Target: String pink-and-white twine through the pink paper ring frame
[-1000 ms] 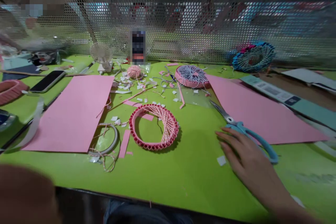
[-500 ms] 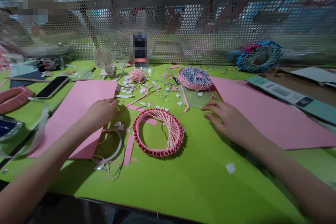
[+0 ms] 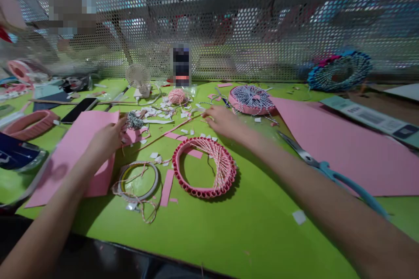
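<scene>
My left hand is closed on the right edge of a pink paper sheet, which curls up beneath it. A grey yarn ball lies just beyond the fingertips. My right hand reaches across the table with bent fingers slightly apart, its tips beside the far end of a thin pink strip. I see nothing held in it. Between my forearms lies a pink ring edged with small paper rolls, cord strung across its right side. Blue-handled scissors lie past my right forearm.
A roll of tape with loose cord sits left of the ring. Paper scraps, a pink yarn ball, a small fan and a woven disc are farther back. Another pink sheet covers the right side. A perforated metal screen stands behind.
My right hand has moved left from the right-hand sheet to the scraps, and the scissors now show. My left hand has drawn its sheet's edge leftward, uncovering the grey yarn ball and tape roll.
</scene>
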The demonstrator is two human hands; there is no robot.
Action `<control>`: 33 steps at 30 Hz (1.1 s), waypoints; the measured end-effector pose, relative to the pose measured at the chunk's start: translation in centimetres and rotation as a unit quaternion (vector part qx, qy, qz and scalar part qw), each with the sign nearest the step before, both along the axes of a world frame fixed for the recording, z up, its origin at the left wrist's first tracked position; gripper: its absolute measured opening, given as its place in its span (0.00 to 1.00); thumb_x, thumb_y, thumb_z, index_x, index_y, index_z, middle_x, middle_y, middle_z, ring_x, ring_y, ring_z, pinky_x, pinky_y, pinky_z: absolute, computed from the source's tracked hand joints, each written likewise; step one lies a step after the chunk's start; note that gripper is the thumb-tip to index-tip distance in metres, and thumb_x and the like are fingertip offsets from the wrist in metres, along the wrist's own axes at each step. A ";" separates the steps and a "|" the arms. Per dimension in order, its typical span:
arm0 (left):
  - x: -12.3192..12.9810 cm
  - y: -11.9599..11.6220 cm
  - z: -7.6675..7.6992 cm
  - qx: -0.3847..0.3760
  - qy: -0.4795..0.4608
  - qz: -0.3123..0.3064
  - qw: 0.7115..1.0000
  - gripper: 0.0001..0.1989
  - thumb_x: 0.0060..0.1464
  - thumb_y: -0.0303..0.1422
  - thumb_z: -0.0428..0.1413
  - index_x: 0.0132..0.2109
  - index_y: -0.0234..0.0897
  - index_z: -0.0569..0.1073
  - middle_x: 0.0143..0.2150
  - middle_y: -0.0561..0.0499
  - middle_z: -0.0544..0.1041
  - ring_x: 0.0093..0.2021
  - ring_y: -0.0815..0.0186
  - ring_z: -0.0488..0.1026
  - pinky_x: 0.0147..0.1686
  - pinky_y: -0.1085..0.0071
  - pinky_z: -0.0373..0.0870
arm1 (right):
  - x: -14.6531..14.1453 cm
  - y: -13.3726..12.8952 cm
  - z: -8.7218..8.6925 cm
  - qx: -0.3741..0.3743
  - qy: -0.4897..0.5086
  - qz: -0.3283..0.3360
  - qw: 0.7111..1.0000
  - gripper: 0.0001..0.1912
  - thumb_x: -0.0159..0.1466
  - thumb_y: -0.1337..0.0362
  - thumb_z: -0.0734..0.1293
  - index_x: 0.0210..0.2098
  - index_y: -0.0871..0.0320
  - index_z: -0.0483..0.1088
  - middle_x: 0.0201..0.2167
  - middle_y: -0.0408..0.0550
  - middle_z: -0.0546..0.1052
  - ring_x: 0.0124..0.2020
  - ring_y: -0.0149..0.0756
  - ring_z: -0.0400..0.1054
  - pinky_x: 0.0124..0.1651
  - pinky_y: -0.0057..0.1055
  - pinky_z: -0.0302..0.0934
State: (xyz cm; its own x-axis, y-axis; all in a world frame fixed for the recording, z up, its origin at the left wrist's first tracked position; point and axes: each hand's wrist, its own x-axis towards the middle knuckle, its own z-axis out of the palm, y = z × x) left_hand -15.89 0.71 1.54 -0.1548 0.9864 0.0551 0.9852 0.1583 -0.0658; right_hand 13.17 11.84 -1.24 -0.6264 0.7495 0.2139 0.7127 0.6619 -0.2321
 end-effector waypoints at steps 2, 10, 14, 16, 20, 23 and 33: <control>-0.2 0.2 0.3 0.016 0.012 0.009 1.000 0.25 0.46 0.25 0.42 0.54 0.33 0.57 0.38 0.40 0.69 0.33 0.55 0.69 0.30 0.66 0.63 | -2.9 1.6 -0.2 -0.004 0.010 -0.011 1.000 0.12 0.59 0.70 0.55 0.36 0.63 0.69 0.37 0.55 0.71 0.41 0.40 0.63 0.42 0.36 0.57; -1.2 0.5 -0.5 0.066 0.004 0.003 0.998 0.18 0.46 0.27 0.44 0.45 0.34 0.67 0.40 0.42 0.69 0.33 0.59 0.69 0.32 0.69 0.64 | -9.5 5.4 -2.2 -0.031 0.062 -0.105 0.992 0.16 0.58 0.59 0.60 0.42 0.63 0.65 0.42 0.53 0.68 0.42 0.39 0.62 0.42 0.39 0.59; -1.8 0.2 -0.3 0.107 -0.006 0.029 0.994 0.17 0.44 0.25 0.44 0.42 0.33 0.69 0.37 0.44 0.69 0.33 0.60 0.68 0.33 0.69 0.64 | -9.8 5.8 -2.5 -0.066 0.104 -0.126 0.984 0.15 0.60 0.62 0.58 0.45 0.60 0.61 0.44 0.50 0.66 0.41 0.35 0.63 0.41 0.39 0.60; -2.3 0.0 0.0 0.131 -0.010 0.046 0.990 0.16 0.44 0.25 0.43 0.41 0.33 0.69 0.36 0.44 0.68 0.34 0.60 0.67 0.34 0.69 0.63 | -9.3 5.8 -2.1 -0.086 0.141 -0.134 0.977 0.12 0.60 0.65 0.58 0.43 0.62 0.62 0.42 0.53 0.67 0.41 0.38 0.63 0.41 0.39 0.59; -3.0 -0.2 0.6 0.156 -0.013 0.052 0.986 0.14 0.44 0.25 0.43 0.38 0.33 0.68 0.35 0.46 0.67 0.33 0.62 0.67 0.35 0.69 0.63 | -6.4 5.6 0.1 -0.149 0.234 -0.153 0.948 0.09 0.61 0.70 0.53 0.40 0.63 0.59 0.32 0.54 0.70 0.33 0.36 0.66 0.33 0.33 0.60; -3.1 -0.3 0.7 0.135 -0.020 0.035 0.990 0.13 0.44 0.27 0.43 0.36 0.33 0.69 0.34 0.45 0.69 0.31 0.62 0.67 0.31 0.70 0.63 | -2.8 4.8 2.2 -0.190 0.296 -0.158 0.922 0.05 0.60 0.68 0.53 0.35 0.60 0.58 0.27 0.47 0.68 0.26 0.29 0.65 0.27 0.27 0.59; 2.6 0.7 3.0 0.059 -0.109 -0.158 0.980 0.17 0.51 0.36 0.44 0.45 0.34 0.66 0.43 0.43 0.69 0.42 0.59 0.66 0.39 0.65 0.64 | 3.8 0.1 4.2 -0.355 0.433 -0.054 0.827 0.04 0.54 0.72 0.60 0.28 0.61 0.65 0.22 0.42 0.67 0.16 0.20 0.53 0.19 0.23 0.50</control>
State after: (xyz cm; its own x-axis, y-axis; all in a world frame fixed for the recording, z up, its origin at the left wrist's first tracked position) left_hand -13.28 1.36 4.56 0.1366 0.9759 0.1704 0.9750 -0.1629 0.1514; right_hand 16.96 11.95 2.96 -0.3900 0.9204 0.0282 0.1225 0.0822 -0.9891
